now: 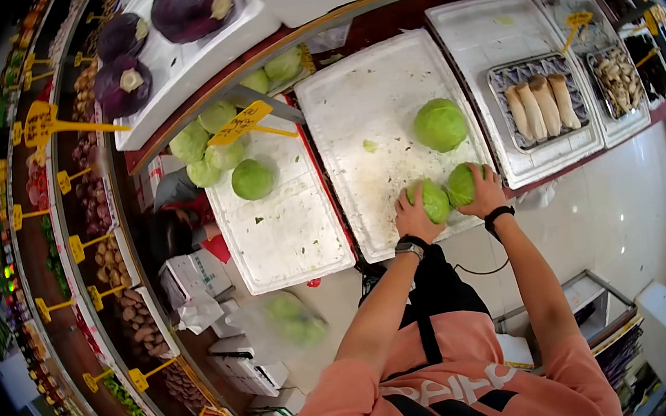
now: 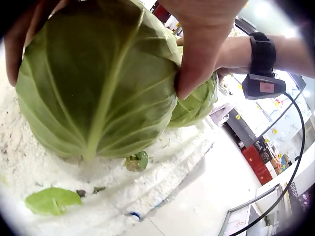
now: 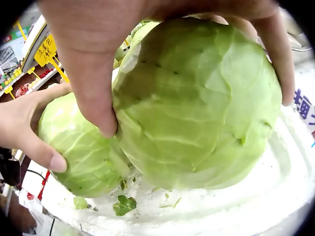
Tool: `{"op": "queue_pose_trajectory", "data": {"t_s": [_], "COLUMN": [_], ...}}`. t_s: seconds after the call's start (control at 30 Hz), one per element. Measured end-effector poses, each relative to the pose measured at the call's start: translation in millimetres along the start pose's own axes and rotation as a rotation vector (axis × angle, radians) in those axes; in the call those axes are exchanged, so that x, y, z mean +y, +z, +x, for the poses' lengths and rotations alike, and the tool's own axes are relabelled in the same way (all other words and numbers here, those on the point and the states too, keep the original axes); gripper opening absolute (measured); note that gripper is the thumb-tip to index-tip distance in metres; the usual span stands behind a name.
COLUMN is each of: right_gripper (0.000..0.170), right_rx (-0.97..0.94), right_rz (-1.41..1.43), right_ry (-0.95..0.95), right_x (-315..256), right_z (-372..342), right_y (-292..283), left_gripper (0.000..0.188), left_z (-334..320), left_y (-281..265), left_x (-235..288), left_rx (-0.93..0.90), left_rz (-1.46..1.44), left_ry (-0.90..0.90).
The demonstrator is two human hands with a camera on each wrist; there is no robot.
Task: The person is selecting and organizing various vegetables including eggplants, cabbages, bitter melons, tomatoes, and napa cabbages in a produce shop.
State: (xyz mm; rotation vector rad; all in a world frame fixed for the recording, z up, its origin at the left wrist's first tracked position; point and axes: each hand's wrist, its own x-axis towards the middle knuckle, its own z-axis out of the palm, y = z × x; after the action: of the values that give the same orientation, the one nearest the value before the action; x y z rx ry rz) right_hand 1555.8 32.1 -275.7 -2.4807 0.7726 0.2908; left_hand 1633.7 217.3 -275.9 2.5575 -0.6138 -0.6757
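Two green cabbages are under my hands at the near right end of a white foam tray (image 1: 363,114). My left hand (image 1: 416,220) grips the left cabbage (image 1: 435,200), thumb on one side and fingers on the other. In the left wrist view this cabbage (image 2: 98,88) fills much of the picture, low over the tray. The right cabbage (image 1: 460,184) is held by my right hand (image 1: 485,195). Its thumb and fingers spread over opposite sides of the cabbage (image 3: 202,113) in the right wrist view. The two cabbages sit side by side. Another cabbage (image 1: 440,125) lies just beyond them.
A second foam tray (image 1: 287,238) on the left bears a cabbage (image 1: 252,179), with more cabbages (image 1: 193,143) behind. To the right, a tray holds a pack of mushrooms (image 1: 542,108). Purple cabbages (image 1: 191,9) sit on a raised shelf. A person (image 1: 176,197) is low at left.
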Motion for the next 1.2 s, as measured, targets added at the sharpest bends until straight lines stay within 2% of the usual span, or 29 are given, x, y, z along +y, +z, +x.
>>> {"op": "queue_pose_trajectory", "data": {"t_s": [0.13,0.23,0.33,0.4,0.43,0.47,0.5,0.57,0.6,0.67,0.77,0.8,0.9,0.93,1.03,1.2], "right_gripper": [0.104,0.104,0.106,0.109,0.109,0.110,0.110,0.099,0.096,0.088,0.092,0.098,0.103,0.107,0.110,0.101], "right_rx": [-0.051,-0.089,-0.092,-0.103,-0.076,-0.048,-0.020,0.032,0.052,0.046,-0.037,-0.051,-0.107,-0.038,-0.023,-0.006], "right_rz": [-0.043,-0.061,-0.075,-0.055,-0.151,-0.245,-0.336,-0.339,-0.335,-0.242,-0.117,-0.114,-0.304,-0.302,-0.219,-0.261], "right_ry": [-0.010,-0.011,-0.005,0.015,0.031,0.044,0.054,-0.106,-0.204,-0.366,-0.313,-0.238,-0.045,-0.029,0.074,0.081], "right_x": [-6,-4,0,-3,-6,-12,-21,-43,-54,-79,-120,-126,-141,-135,-136,-139], "right_z": [-1,-5,-5,-4,-7,-10,-13,-21,-25,-37,-47,-46,-36,-32,-27,-27], "right_y": [-6,-5,-2,-1,-1,1,2,5,10,23,48,60,71,83,84,81], "left_gripper": [0.095,0.101,0.105,0.108,0.109,0.100,0.095,0.085,0.073,0.069,0.067,0.068,0.078,0.084,0.101,0.110], "left_z": [-15,-20,-18,-19,-20,-22,-24,-31,-36,-39,-24,-15,22,36,73,113], "left_y": [10,8,-1,-5,-10,-14,-20,-29,-31,-50,-108,-134,-191,-204,-226,-213], "left_x": [-8,-10,-15,-24,-29,-36,-46,-75,-96,-144,-204,-220,-276,-293,-326,-350], "left_rx": [0.078,0.087,-0.002,-0.005,-0.006,-0.025,0.032,0.142,0.262,0.394,0.641,0.696,0.862,0.885,0.838,0.648], "left_rz": [-0.003,0.000,-0.071,-0.218,-0.289,-0.372,-0.381,-0.393,-0.407,-0.302,-0.145,-0.085,-0.095,-0.127,-0.141,-0.149], "left_ry": [0.027,0.057,0.050,0.087,0.104,0.076,0.072,0.060,0.053,0.022,-0.066,-0.096,-0.185,-0.235,-0.397,-0.552]}}
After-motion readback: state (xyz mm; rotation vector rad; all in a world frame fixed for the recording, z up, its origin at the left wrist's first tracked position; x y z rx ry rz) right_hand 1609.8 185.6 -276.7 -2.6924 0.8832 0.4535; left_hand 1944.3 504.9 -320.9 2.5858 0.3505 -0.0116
